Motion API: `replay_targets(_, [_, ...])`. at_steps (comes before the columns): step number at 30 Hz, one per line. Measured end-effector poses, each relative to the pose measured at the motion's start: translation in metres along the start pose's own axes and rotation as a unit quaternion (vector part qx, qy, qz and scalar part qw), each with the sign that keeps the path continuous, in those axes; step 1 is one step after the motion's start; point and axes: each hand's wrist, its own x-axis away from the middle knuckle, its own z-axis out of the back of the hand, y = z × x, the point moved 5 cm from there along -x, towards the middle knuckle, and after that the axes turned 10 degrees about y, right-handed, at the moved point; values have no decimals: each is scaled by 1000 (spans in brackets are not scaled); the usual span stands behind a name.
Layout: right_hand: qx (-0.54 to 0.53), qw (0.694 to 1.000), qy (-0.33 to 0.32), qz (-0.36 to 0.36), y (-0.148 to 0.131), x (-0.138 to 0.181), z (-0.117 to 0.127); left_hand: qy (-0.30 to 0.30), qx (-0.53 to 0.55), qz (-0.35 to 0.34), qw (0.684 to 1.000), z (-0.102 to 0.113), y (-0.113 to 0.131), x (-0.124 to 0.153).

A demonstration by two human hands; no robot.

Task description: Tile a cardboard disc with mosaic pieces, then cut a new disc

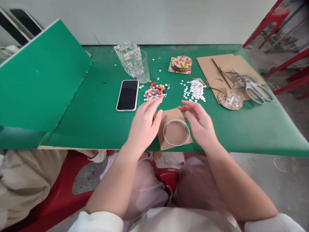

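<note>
A square brown cardboard piece point(164, 143) lies near the table's front edge, with a round pale ring point(188, 135), like a roll of clear tape, on it. My left hand point(146, 124) is over the cardboard's left side, fingers stretched forward and thumb apart, holding nothing. On the other side my right hand point(199, 120) hovers by the ring, its fingers loosely bent and apart, also empty. Just beyond my left fingertips is a pile of coloured mosaic tiles point(155, 91). White mosaic tiles point(196, 91) are heaped beyond my right hand.
A phone point(127, 95), a clear cup point(143, 69) and a plastic bag of tiles point(129, 58) stand left. Mosaic coasters point(182, 63) lie at the back. Scissors point(256, 88) rest on cardboard sheets point(205, 62) beside a round piece point(229, 100). A green board point(43, 77) stands left, near another person's clothing point(31, 183).
</note>
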Motion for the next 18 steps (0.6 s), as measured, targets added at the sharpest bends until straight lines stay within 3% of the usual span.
replay_targets(1, [6, 999, 16, -29, 7, -1, 8, 4, 4, 46, 999, 4, -2, 9])
replay_targets(3, [20, 996, 26, -83, 21, -3, 20, 12, 52, 203, 978, 13, -11, 36])
replay_targets(5, [39, 993, 8, -112, 31, -2, 24, -22, 94, 345, 934, 14, -17, 71])
replay_targets(8, [78, 990, -38, -114, 34, 2, 19, -68, 144, 480, 862, 5, -18, 115])
replay_targets(14, [58, 987, -91, -120, 29, 7, 7, -15, 292, 526, 799, -19, -12, 128])
replay_targets(18, [24, 984, -127, -125, 29, 10, 3, 34, 338, 532, 775, -20, -7, 131])
